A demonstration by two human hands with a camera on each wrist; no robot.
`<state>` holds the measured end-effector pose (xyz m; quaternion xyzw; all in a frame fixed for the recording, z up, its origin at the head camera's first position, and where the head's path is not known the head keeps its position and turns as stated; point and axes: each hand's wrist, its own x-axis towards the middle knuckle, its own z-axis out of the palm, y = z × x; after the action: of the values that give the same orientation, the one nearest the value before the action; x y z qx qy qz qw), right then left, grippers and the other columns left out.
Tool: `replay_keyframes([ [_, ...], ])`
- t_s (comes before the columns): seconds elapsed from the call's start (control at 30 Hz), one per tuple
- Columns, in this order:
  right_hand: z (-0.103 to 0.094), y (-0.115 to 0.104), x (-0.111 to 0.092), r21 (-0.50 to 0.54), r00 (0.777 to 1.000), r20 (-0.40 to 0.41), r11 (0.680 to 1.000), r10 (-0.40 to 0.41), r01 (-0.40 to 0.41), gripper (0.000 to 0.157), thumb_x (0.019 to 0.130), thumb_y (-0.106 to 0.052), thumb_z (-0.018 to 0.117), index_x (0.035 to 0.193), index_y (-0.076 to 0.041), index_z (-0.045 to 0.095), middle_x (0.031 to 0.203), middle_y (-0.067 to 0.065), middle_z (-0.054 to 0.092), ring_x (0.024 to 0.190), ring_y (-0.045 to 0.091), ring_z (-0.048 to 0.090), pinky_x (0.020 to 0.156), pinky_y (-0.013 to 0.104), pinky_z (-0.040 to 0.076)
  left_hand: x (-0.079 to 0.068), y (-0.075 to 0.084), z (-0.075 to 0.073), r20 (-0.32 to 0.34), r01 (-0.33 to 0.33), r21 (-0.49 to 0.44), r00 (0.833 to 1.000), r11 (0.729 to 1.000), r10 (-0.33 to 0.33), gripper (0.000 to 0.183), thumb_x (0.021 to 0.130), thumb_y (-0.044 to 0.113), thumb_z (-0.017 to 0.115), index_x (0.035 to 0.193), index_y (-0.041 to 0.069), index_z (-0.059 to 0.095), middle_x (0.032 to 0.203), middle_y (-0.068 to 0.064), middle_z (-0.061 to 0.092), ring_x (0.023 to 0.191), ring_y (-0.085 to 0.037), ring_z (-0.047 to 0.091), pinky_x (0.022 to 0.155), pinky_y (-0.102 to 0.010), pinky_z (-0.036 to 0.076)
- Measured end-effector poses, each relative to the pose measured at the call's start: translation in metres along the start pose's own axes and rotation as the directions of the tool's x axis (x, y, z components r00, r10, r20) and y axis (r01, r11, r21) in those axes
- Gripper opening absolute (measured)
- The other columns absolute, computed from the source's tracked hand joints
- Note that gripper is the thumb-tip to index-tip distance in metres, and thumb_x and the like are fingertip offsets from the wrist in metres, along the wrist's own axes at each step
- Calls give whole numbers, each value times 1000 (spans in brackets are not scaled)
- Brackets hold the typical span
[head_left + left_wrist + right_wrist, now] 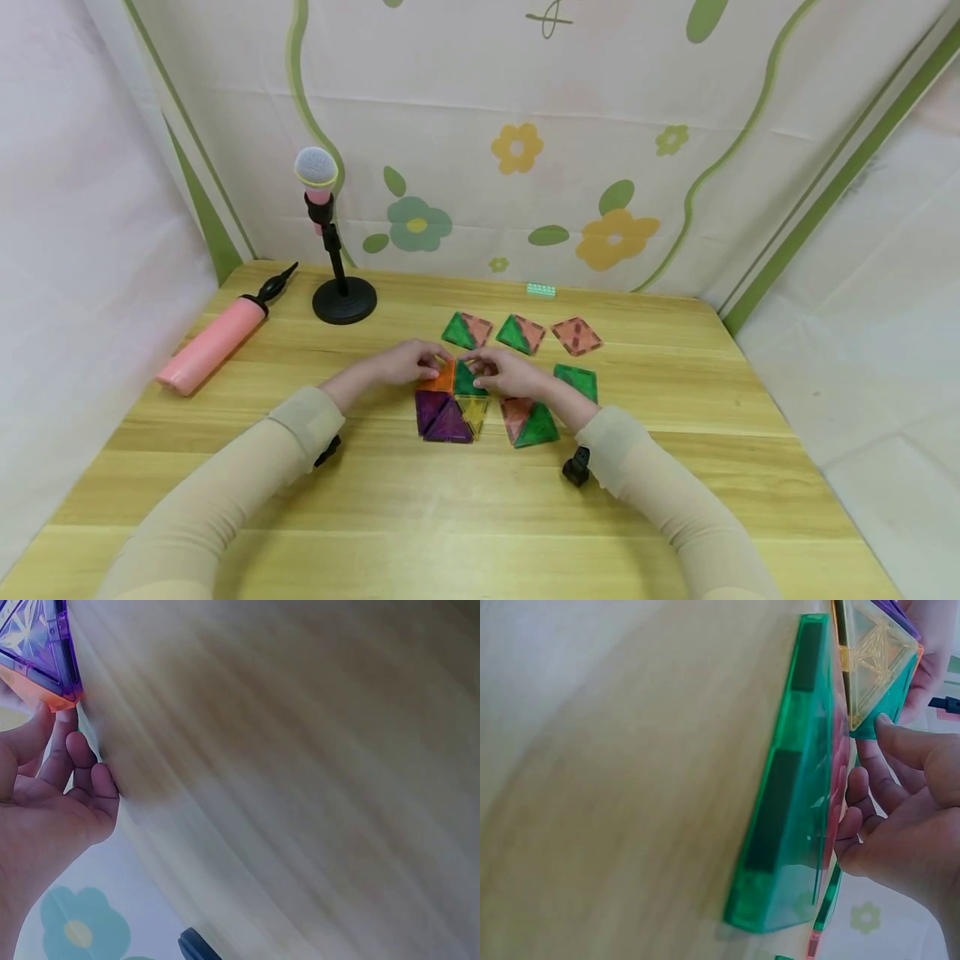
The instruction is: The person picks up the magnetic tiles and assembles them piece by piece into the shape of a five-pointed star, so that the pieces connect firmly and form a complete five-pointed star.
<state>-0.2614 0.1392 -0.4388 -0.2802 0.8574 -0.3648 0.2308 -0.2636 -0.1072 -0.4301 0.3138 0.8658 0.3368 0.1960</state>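
Observation:
Orange point(438, 377) and dark green point(467, 380) magnetic tiles meet side by side, with purple tiles point(448, 423) and a yellow tile point(473, 412) adjoining them in front. My left hand point(414, 362) pinches the orange tile at its left back. On the other side my right hand point(508, 372) grips the green tile, its thumb point(894, 735) on the green edge. From the right wrist, the yellow tile's face point(874, 664) shows raised above the tabletop. A green triangle point(537, 427) and a red one lie just right of this group, partly under my right hand.
Red-green tile pairs point(467, 331) and a red tile pair point(577, 336) lie behind; a green tile point(577, 382) lies right. A pink pump point(216, 343) and a toy microphone on a black stand point(344, 301) occupy the left. A small mint block point(541, 290) sits at the back edge.

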Motion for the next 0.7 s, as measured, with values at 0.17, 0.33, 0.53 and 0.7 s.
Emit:
replay_keyframes([
  [0.17,1,0,0,4,1000,5,1000,2,-2,45,95,-11,57,138,-16,48,124,5,58,116,18,53,93,35,47,-1,3,2,-29,-13,1,1000,1000,13,28,94,6,56,122,2,60,103,-9,66,95,-19,61,83,-34,50],
  [0.33,3,2,-1,8,1000,17,1000,-20,19,45,95,-11,57,139,-14,48,124,5,59,115,18,54,92,34,48,-5,0,7,-84,-11,9,996,1000,12,25,93,9,59,117,4,64,100,-4,67,91,-15,61,80,-31,50],
  [0.53,5,2,-2,-27,998,11,997,-70,70,44,95,-11,57,138,-9,49,118,5,63,101,15,58,80,28,49,-16,0,11,-110,-29,26,993,999,32,30,94,15,59,121,2,62,103,-5,68,92,-16,62,81,-32,51],
  [0.7,1,-1,-5,-33,998,25,998,-61,62,45,94,-12,58,138,-11,48,122,5,61,104,18,58,84,32,49,-27,8,13,-112,-38,107,992,994,50,52,88,38,65,130,8,56,116,-6,63,109,-23,57,94,-42,45],
])
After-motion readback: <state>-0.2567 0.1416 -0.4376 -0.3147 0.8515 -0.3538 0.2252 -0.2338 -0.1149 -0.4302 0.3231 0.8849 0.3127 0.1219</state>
